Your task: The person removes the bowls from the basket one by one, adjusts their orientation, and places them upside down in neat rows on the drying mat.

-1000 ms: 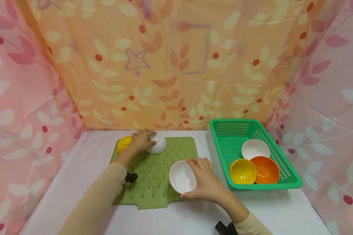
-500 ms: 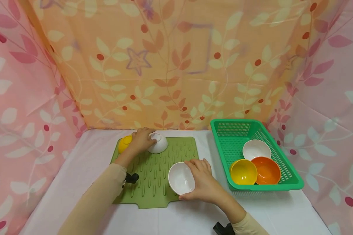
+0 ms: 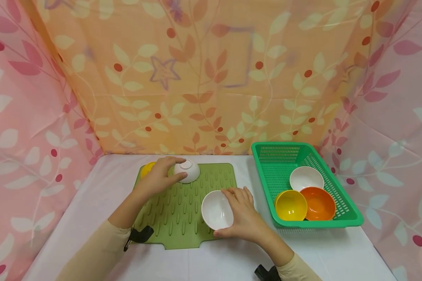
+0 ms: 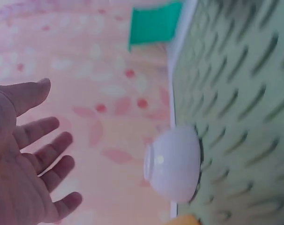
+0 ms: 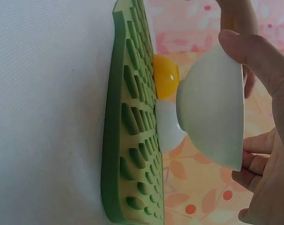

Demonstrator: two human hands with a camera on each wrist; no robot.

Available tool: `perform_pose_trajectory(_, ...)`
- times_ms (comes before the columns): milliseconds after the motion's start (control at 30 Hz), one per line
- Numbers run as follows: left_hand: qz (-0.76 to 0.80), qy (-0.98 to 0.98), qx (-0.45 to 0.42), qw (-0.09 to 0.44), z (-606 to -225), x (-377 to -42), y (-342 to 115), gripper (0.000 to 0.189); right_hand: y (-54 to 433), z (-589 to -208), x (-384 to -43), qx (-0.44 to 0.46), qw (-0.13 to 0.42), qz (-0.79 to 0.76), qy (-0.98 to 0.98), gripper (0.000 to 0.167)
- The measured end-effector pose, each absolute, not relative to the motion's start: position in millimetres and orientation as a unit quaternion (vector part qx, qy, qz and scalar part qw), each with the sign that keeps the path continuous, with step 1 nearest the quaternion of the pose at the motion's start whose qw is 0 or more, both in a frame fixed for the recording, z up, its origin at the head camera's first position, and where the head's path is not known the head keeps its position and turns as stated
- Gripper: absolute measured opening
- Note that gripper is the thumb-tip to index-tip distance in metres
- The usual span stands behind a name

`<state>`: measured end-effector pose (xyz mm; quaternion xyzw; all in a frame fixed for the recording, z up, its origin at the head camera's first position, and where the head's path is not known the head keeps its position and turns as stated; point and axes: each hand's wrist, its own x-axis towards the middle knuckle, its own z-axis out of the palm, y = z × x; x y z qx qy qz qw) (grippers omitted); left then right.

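The right hand [image 3: 244, 216] pinches a tilted white bowl [image 3: 216, 210], which might slip; the left hand [image 3: 158, 177] hovers spread.

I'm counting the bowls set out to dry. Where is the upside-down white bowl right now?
In the head view, the upside-down white bowl sits at the far edge of the ridged green mat, beside a yellow bowl, with the open left hand just beside it.

left hand [image 3: 159, 176] lifted off upturned white bowl [image 3: 186, 171], fingers spread, drawn back toward the person
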<state>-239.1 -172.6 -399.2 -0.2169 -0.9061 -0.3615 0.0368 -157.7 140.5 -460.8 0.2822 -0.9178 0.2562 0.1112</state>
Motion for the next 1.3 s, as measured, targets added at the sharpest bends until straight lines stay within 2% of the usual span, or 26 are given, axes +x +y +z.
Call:
perform_pose_trajectory(267,-0.426,-0.884,-0.189,-0.029,-418.8,-180.2,-164.4,0.06,140.1,-461.0,-157.8,0.285,0.131,0.246,-0.917,0.122)
perform_pose_trajectory(467,-0.45,-0.876,-0.159,-0.072,-436.4,-155.9,-153.2,0.058,139.6,-458.0,-156.7,0.287,0.134,0.243,-0.917,0.123)
perform_pose_trajectory(667,-0.464,-0.864,-0.172,-0.09,-445.3,-149.4,-142.2,0.06,138.3,-456.3,-154.9,0.3,0.145,0.242,-0.911,0.122)
perform_pose_trajectory(767,-0.48,-0.852,-0.172,-0.118,-449.0,-148.3,-138.4,0.063,137.3,-456.2,-154.0,0.308,0.156,0.245,-0.906,0.123)
perform_pose_trajectory(1067,-0.544,-0.805,-0.16,-0.175,-456.4,-147.0,-132.0,0.054,131.7,-458.7,-150.6,0.326,0.182,0.249,-0.893,0.125)
perform_pose_trajectory(1300,-0.579,-0.778,-0.137,-0.204,-453.9,-145.3,-129.5,0.056,131.2,-461.2,-151.0,0.322,0.193,0.249,-0.893,0.126)
